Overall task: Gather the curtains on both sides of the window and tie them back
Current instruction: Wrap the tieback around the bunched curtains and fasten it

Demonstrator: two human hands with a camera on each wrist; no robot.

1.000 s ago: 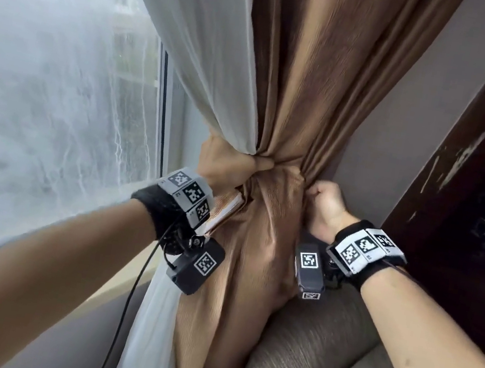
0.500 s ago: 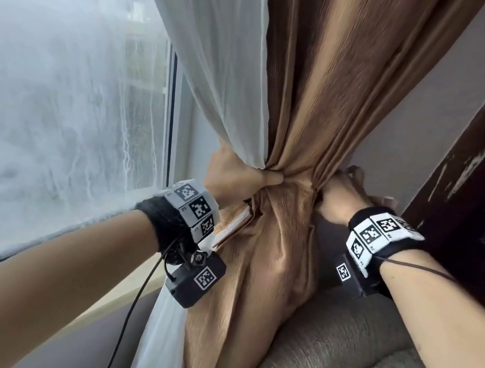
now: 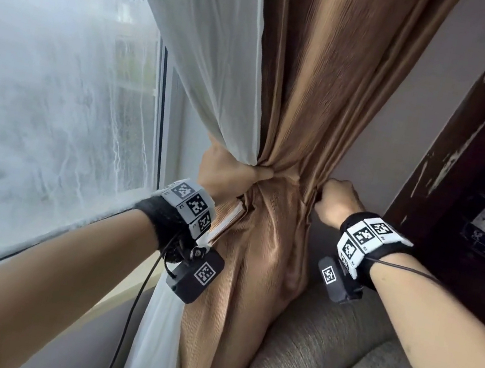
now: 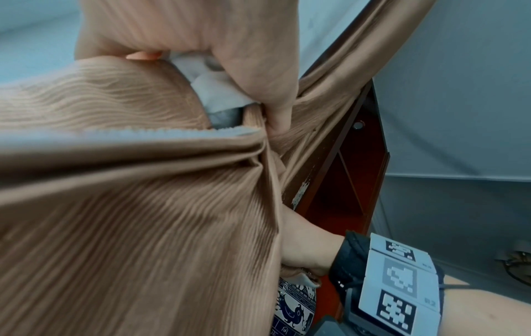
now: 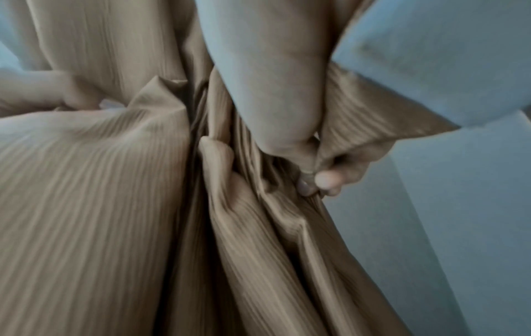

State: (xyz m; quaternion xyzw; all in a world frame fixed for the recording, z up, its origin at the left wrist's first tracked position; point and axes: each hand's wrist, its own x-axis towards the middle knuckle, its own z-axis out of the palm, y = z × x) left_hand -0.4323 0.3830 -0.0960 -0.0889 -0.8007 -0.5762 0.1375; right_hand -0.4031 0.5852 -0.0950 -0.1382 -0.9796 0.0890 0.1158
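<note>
While the left hand point(image 3: 223, 174) clamps the ribbed tan curtain point(image 3: 320, 100) and sheer white curtain point(image 3: 211, 58) beside the window point(image 3: 57, 86), the right hand point(image 3: 334, 200) pinches a tan fabric tie-back band point(image 5: 368, 113), which must next encircle the bundle.

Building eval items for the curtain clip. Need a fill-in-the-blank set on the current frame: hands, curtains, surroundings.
1. The left hand grips the gathered bundle of the brown curtain and the ____ sheer curtain.
2. The right hand pinches a fold of the ____ curtain at the bundle's wall-side edge.
3. Below the right forearm sits a grey ____.
4. The glass of the ____ on the left looks fogged.

Missing words: white; brown; cushion; window
</note>
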